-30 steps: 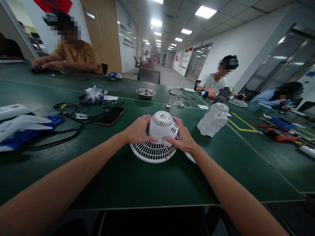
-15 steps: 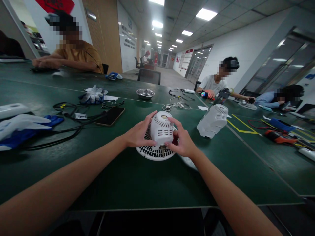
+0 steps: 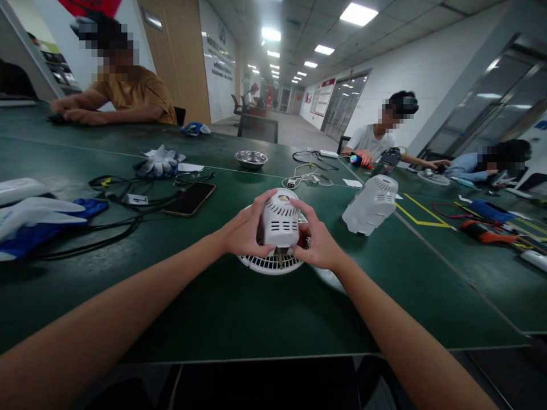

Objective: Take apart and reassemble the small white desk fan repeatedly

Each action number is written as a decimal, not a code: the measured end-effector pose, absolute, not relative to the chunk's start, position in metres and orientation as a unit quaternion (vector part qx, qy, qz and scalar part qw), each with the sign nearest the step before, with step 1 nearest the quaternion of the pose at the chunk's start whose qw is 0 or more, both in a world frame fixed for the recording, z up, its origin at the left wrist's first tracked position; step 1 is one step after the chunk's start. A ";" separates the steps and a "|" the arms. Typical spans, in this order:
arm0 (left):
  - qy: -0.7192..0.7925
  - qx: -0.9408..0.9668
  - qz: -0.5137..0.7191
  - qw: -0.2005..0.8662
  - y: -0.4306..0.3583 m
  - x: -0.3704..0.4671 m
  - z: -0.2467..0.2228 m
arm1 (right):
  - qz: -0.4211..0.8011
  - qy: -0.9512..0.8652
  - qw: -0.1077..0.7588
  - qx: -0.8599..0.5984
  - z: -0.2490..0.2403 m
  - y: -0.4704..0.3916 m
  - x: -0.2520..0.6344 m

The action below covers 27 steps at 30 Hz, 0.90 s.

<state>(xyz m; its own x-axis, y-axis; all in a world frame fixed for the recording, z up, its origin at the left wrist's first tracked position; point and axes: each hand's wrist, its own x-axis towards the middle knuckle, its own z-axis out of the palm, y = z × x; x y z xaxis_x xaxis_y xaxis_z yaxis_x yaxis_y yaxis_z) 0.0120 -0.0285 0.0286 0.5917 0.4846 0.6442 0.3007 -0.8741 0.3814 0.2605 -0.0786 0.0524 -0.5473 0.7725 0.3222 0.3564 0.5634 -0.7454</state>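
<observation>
The white vented plastic housing point(image 3: 281, 225) has risen slightly above the round white grille point(image 3: 273, 267), pinched between left hand point(image 3: 243, 232) and right hand point(image 3: 319, 244); separating them likely needs level lifting.

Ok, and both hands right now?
Left hand: closed on the white vented housing.
Right hand: gripping its other side.

Ceiling panels point(image 3: 358, 14): glowing white, receding far. Foreground: lying dim. Green tabletop point(image 3: 239, 324): catching dull glare at left. Wide-angle view: stretching toward the edges. Far figures' faces: showing pixelated.
</observation>
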 end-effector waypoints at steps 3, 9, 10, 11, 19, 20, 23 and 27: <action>0.224 0.884 0.395 0.110 -0.027 0.012 0.028 | 0.328 -0.816 0.331 -0.343 0.053 -0.079 0.261; 0.224 0.884 0.396 0.108 -0.027 0.012 0.028 | 0.321 -0.813 0.335 -0.351 0.053 -0.079 0.260; 0.225 0.884 0.396 0.108 -0.027 0.012 0.028 | 0.321 -0.813 0.336 -0.351 0.053 -0.079 0.260; 0.225 0.885 0.394 0.108 -0.027 0.012 0.028 | 0.322 -0.813 0.336 -0.350 0.053 -0.079 0.260; 0.206 0.896 0.373 0.129 -0.027 0.009 0.031 | 0.317 -0.818 0.331 -0.349 0.052 -0.078 0.260; 0.205 0.896 0.371 0.130 -0.028 0.009 0.032 | 0.309 -0.822 0.328 -0.348 0.052 -0.079 0.260; 0.214 0.896 0.367 0.129 -0.029 0.009 0.032 | 0.278 -0.834 0.323 -0.350 0.053 -0.080 0.258; 0.250 0.892 0.362 0.106 -0.031 0.011 0.030 | 0.202 -0.830 0.342 -0.392 0.051 -0.078 0.254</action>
<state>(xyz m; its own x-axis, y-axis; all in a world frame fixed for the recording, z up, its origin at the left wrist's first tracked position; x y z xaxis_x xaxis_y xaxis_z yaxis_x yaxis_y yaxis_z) 0.0112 -0.0311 0.0304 0.6128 0.5216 0.5936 0.3685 -0.8532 0.3692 0.2537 -0.0784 0.0508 -0.4592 0.7885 0.4092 0.5126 0.6114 -0.6029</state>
